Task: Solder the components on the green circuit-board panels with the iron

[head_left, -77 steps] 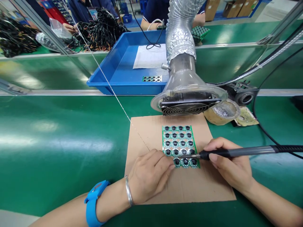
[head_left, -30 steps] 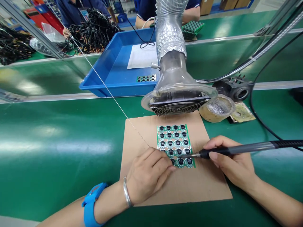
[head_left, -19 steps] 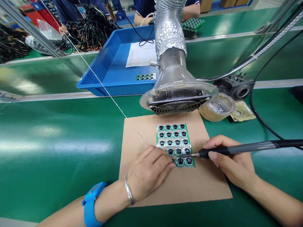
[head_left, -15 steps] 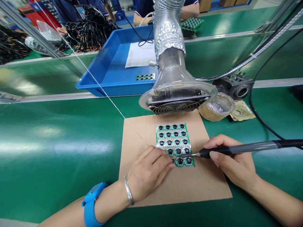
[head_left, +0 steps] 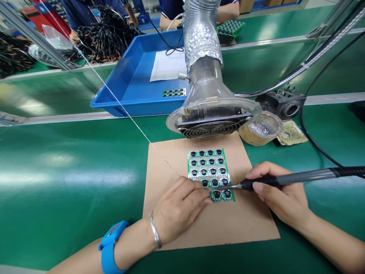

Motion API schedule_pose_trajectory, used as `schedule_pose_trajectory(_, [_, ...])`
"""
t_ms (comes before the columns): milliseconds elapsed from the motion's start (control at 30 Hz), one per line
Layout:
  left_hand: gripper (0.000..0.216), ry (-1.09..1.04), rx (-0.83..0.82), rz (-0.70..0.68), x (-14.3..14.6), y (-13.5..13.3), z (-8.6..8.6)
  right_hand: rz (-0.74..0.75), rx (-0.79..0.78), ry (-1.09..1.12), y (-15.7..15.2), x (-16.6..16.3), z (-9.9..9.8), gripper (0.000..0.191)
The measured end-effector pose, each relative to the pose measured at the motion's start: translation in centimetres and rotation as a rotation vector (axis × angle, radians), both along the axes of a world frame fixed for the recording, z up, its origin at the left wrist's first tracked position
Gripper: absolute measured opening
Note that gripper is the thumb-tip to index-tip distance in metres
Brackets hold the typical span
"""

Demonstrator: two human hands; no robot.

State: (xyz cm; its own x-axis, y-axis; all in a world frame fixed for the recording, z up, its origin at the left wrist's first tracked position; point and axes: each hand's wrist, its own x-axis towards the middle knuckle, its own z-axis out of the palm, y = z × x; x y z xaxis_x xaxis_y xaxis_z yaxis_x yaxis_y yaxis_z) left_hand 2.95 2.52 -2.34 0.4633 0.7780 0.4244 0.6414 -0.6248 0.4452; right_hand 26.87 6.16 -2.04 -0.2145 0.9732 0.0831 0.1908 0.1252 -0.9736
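My right hand grips a soldering iron by its dark handle, its tip resting low on a panel of round circuit boards. Each small board carries a black round part. My left hand is closed in a pinch at the panel's lower left corner, covering part of it. A thin strand of solder wire slants down from the upper left into these fingers. Under the panel lies a sheet of brown cardboard. The fingertips hide the wire's end.
Over the cardboard's far edge hangs a fume extractor hood. A round pot and a soldering iron stand are to the right. Behind is a blue tray with a small board panel. Black cables and another person's arms appear beyond.
My left fingertips have shifted very slightly to the right at the panel's corner. The soldering iron stays in place on the panel.
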Motion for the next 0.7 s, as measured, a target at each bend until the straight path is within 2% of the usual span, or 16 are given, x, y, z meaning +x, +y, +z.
schedule_pose_trajectory(167, [0.020, 0.001, -0.023, -0.014, 0.0, -0.1, 0.0, 0.002, -0.010, 0.024, -0.1, 0.2, -0.2, 0.008])
schedule_pose_trajectory(433, [0.021, -0.058, -0.040, -0.064, 0.1, -0.2, 0.9, -0.003, -0.024, 0.041, -0.1, 0.1, -0.2, 0.007])
schedule_pose_trajectory(700, [0.025, -0.012, -0.020, -0.056, -0.1, -0.2, 0.2, 0.013, -0.004, 0.009, 0.0, 0.2, 0.0, 0.009])
